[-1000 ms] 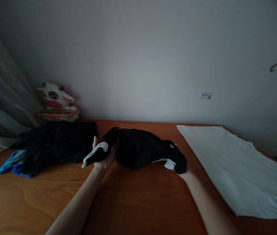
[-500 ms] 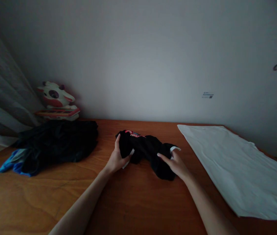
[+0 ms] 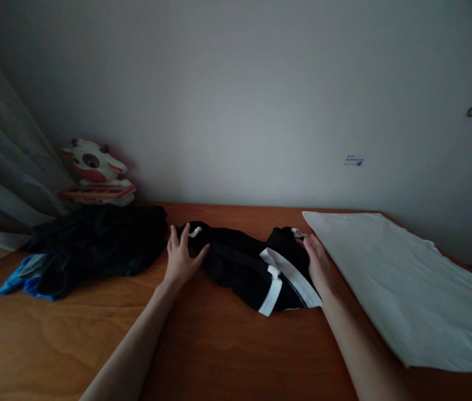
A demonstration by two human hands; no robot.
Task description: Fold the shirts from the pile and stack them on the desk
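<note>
A black garment with white trim (image 3: 236,264) lies bunched on the wooden table in front of me. White bands show at its right front, and smaller white bits at both far ends. My left hand (image 3: 181,259) is at its left end, fingers spread, with the thumb beside the cloth. At the other end, my right hand (image 3: 318,264) rests against the garment's edge with fingers extended and not closed round it. Some of the right fingertips are hidden by the cloth. Which kind of garment it is, I cannot tell.
A pile of dark clothes (image 3: 106,245) with a blue piece (image 3: 31,275) lies on the left. Behind it stands a cow-shaped toy (image 3: 96,164) by the curtain (image 3: 6,156). A white cloth (image 3: 407,295) lies flat on the right. The wall (image 3: 236,111) borders the table's far edge.
The black garment has been turned and laid down; its red and white print is out of sight and white bands now show. Both hands have loosened their hold and moved apart.
</note>
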